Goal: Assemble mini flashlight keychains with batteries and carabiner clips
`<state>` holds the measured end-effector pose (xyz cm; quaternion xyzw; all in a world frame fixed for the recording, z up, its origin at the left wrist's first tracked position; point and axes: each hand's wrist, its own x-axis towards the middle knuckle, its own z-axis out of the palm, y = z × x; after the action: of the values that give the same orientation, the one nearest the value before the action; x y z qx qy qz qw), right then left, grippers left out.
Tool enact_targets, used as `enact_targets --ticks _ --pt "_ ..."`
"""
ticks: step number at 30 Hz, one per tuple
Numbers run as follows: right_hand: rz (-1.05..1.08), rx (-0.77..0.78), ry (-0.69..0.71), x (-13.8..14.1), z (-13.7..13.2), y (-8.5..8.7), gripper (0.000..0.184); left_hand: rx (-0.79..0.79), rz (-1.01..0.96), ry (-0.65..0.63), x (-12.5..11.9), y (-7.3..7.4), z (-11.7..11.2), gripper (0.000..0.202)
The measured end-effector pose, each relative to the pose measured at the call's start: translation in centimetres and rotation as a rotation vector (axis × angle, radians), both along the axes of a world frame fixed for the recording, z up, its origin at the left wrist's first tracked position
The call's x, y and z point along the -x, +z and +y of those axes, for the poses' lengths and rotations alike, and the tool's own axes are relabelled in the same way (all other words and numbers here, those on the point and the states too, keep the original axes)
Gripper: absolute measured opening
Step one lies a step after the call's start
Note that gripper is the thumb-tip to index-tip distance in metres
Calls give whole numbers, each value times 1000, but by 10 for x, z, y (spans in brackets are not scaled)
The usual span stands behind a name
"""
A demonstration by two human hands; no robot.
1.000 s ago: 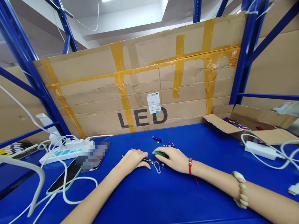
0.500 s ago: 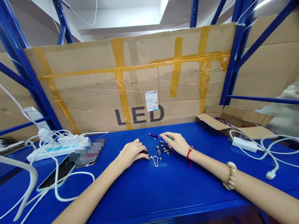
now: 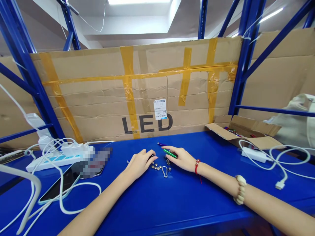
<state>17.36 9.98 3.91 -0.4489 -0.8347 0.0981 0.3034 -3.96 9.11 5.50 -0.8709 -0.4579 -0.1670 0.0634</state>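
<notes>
My right hand (image 3: 182, 158) has its fingers closed round a shiny green metal tube (image 3: 170, 153), which slants across under the fingertips. Just beyond it a purple metal tube (image 3: 161, 144) lies on the blue table, partly hidden by the hand. My left hand (image 3: 140, 164) pinches a small dark thing (image 3: 153, 155), mostly covered by the fingers. Between the hands lie several small silver discs (image 3: 155, 167), a silver carabiner (image 3: 164, 171) and a small metal ring-like part (image 3: 169, 169). More small parts are hidden beneath my right hand.
On the left are a white power strip (image 3: 54, 160), tangled white cables (image 3: 61, 196) and a phone (image 3: 61, 183). At the right stand an open cardboard box (image 3: 253, 131) and a white adapter (image 3: 253, 154) with its cable. A large cardboard sheet (image 3: 103, 105) closes the back.
My right hand has shifted left and nearer, lifting the green tube into plainer view. My left hand has turned slightly, and more silver discs show beside its fingers. The view has tilted up slightly.
</notes>
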Motion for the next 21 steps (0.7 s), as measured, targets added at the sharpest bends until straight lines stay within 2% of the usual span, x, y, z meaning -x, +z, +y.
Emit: enact_targets --ticks 4,9,13,17,19,21 --pt "-96 22 -65 11 3 9 31 -18 29 83 8 5 3 34" --pt "-291 -44 -118 42 7 23 26 -15 31 181 19 9 9 42" --pt "-383 -16 -110 56 7 23 22 -1 -32 222 25 9 12 44" --pt "-247 15 -97 52 3 22 23 101 -242 139 24 6 12 40" --pt "-121 -70 -65 48 1 24 23 201 -420 82 20 4 11 33" --pt "20 -150 31 47 0 27 24 298 -622 20 14 4 8 33"
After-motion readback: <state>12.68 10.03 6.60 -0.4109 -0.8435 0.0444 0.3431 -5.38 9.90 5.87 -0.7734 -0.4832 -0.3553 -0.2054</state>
